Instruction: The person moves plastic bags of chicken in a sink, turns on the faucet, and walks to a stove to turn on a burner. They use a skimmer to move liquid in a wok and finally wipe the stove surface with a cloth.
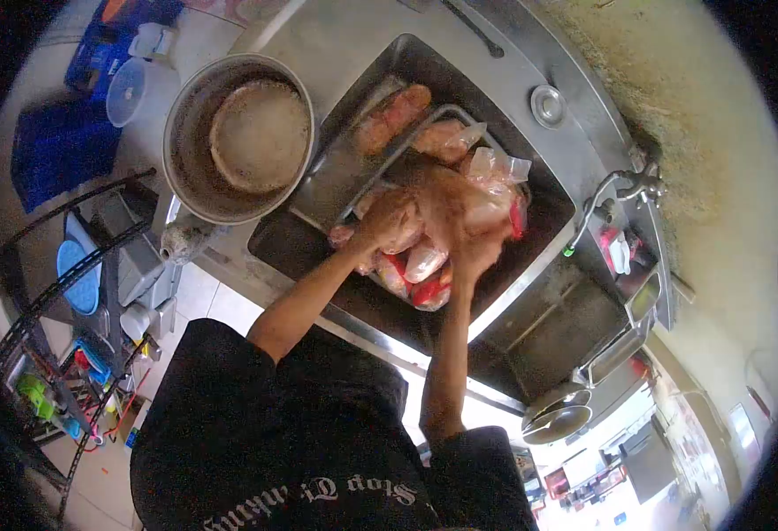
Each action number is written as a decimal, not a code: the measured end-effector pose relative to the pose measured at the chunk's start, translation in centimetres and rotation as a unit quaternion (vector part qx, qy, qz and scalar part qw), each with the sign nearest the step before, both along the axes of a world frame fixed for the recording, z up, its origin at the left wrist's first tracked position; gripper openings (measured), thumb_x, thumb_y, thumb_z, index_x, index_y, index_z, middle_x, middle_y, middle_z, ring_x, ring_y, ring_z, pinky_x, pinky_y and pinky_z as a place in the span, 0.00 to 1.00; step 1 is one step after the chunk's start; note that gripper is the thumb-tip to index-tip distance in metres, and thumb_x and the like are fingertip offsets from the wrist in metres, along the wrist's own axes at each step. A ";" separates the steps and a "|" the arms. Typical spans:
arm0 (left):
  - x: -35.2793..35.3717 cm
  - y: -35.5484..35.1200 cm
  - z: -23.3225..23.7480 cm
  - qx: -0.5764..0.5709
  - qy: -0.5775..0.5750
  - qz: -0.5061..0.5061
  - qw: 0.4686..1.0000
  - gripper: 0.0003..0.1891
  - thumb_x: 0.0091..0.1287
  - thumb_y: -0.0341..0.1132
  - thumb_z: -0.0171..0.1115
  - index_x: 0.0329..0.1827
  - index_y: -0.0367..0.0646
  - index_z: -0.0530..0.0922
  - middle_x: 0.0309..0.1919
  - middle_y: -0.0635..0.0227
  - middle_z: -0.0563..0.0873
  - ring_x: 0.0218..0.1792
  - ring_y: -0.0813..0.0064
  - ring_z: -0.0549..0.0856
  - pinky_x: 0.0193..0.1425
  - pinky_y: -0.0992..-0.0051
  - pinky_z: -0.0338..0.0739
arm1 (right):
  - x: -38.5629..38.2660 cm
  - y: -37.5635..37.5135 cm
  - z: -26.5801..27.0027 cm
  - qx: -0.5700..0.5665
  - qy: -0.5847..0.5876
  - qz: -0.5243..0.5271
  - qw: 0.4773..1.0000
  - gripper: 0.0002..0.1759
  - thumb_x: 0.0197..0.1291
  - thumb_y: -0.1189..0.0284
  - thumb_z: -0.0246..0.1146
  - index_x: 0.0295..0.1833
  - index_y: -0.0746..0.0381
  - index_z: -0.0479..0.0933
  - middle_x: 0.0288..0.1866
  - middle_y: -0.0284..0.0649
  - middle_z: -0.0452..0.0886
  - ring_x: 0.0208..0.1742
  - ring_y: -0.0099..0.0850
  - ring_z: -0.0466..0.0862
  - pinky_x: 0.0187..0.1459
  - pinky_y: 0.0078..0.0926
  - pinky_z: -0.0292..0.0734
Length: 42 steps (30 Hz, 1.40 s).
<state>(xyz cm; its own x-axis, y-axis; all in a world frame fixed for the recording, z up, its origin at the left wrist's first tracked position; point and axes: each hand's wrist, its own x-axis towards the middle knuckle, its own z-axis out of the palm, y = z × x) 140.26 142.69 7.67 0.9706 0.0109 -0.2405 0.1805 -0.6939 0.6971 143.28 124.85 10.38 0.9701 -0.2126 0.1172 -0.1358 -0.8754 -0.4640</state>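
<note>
In the sink, at the middle of the scene, we find both hands down on a heap of clear plastic packets holding pink and red meat. The packets are piled on a metal tray that sits tilted inside the basin, and some spill over its near edge.

Our left hand lies on top of the heap with its fingers bent over a packet. We cannot tell whether it truly grips or only presses. Our right hand, just beside it, has its fingers curled round the near right side of the heap and is closed on the packets.

To the far left of the sink, a large steel pot stands on the counter with a round lid resting inside it. A tap juts over the right rim of the sink, and a small round metal cap lies on the steel further off. Left of the pot are a clear tub and a blue crate.

On our black shirt, nearest to us, pale lettering runs upside down. We can make out the word "Stop", but the rest is too blurred to read. No label on the packets is legible.
</note>
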 end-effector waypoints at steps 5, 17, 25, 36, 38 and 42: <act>-1.1 0.3 -2.3 -0.077 -0.044 0.037 0.995 0.13 0.59 0.35 0.49 0.40 0.34 0.73 0.32 0.49 0.79 0.37 0.53 0.78 0.43 0.58 0.70 | 4.5 9.6 5.4 -0.144 0.163 0.178 0.960 0.50 0.46 0.51 0.62 0.65 0.70 0.48 0.50 0.58 0.68 0.50 0.52 0.71 0.50 0.41 0.70; 0.9 3.7 -7.0 -0.146 0.133 -0.069 0.978 0.17 0.56 0.39 0.56 0.42 0.34 0.74 0.33 0.49 0.80 0.34 0.57 0.80 0.40 0.64 0.73 | 5.0 8.7 -5.2 -0.226 0.073 0.080 0.968 0.46 0.45 0.43 0.58 0.58 0.70 0.59 0.55 0.53 0.67 0.47 0.48 0.73 0.47 0.40 0.70; 0.2 5.7 -0.1 -0.183 0.175 -0.074 0.964 0.20 0.54 0.42 0.61 0.46 0.40 0.74 0.39 0.64 0.82 0.39 0.70 0.80 0.45 0.74 0.73 | 3.6 6.8 -8.6 -0.159 0.055 0.037 0.985 0.54 0.40 0.39 0.60 0.61 0.71 0.53 0.53 0.58 0.67 0.51 0.54 0.70 0.52 0.47 0.65; 7.6 8.5 -11.0 0.021 0.052 0.229 0.972 0.25 0.52 0.41 0.59 0.51 0.37 0.70 0.52 0.47 0.72 0.53 0.54 0.73 0.58 0.61 0.63 | 0.9 7.5 -0.9 -0.039 0.168 -0.043 0.984 0.50 0.43 0.44 0.61 0.61 0.72 0.54 0.52 0.58 0.67 0.54 0.52 0.68 0.53 0.45 0.64; 6.9 9.5 -14.5 0.068 0.098 0.178 0.977 0.25 0.52 0.40 0.58 0.52 0.36 0.70 0.53 0.48 0.71 0.52 0.54 0.72 0.57 0.61 0.63 | -0.7 7.0 -0.7 -0.047 0.156 -0.016 0.986 0.47 0.46 0.47 0.60 0.60 0.72 0.54 0.55 0.58 0.64 0.57 0.52 0.65 0.55 0.45 0.61; 2.3 9.9 -20.9 0.188 0.123 0.024 0.974 0.25 0.52 0.38 0.57 0.53 0.36 0.69 0.55 0.49 0.70 0.52 0.53 0.72 0.57 0.61 0.63 | -2.4 6.3 2.4 0.047 0.092 0.058 0.993 0.38 0.52 0.56 0.59 0.59 0.72 0.56 0.56 0.58 0.62 0.59 0.52 0.62 0.58 0.43 0.57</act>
